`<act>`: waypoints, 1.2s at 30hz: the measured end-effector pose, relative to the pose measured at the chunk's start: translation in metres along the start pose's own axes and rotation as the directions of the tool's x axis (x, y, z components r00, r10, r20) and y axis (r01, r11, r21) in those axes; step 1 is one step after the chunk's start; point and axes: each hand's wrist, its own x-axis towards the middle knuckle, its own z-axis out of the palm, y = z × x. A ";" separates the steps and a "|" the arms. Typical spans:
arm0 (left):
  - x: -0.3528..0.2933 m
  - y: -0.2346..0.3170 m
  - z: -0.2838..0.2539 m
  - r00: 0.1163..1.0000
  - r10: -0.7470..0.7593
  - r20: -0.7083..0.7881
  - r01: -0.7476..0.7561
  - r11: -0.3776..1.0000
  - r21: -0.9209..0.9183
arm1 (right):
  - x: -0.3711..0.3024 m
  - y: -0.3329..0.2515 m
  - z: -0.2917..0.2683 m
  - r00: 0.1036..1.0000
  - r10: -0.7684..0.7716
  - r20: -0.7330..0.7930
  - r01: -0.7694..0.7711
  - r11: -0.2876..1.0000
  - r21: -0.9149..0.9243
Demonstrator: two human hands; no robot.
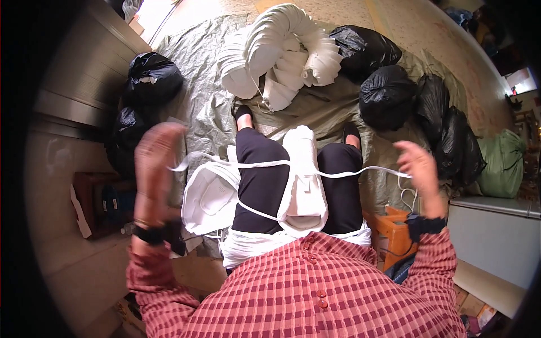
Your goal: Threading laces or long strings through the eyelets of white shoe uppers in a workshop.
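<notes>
Both hands, left (159, 163) and right (418, 164), seemingly pinch a white strap (338, 173) taut over a white stack (304, 180).

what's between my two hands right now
In the head view, a white strap stretches from the left hand to the right hand, crossing a white stack on the lap.

A home turned into a small piecework spot — a grey tarpaulin (208, 107) covers the floor at centre, with a heap of stacked white paper items (282, 50) at top centre and full black bin bags (389, 96) down the right. Patterned flooring (417, 28) at top right and a wooden wall (84, 62) at upper left look domestic.
</notes>
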 end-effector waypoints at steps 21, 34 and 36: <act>-0.071 -0.017 0.160 0.915 -0.068 0.397 -0.139 0.872 0.470 | -0.021 -0.057 0.132 0.711 -0.615 0.342 0.701 0.577 -0.420; -0.074 -0.020 0.169 0.945 -0.155 0.287 0.022 0.908 0.419 | -0.032 -0.056 0.151 0.818 -0.503 0.281 0.571 0.772 -0.279; -0.072 -0.013 0.168 0.932 -0.118 0.344 -0.086 0.847 0.524 | -0.043 -0.060 0.155 0.911 -0.332 0.246 0.401 0.852 -0.336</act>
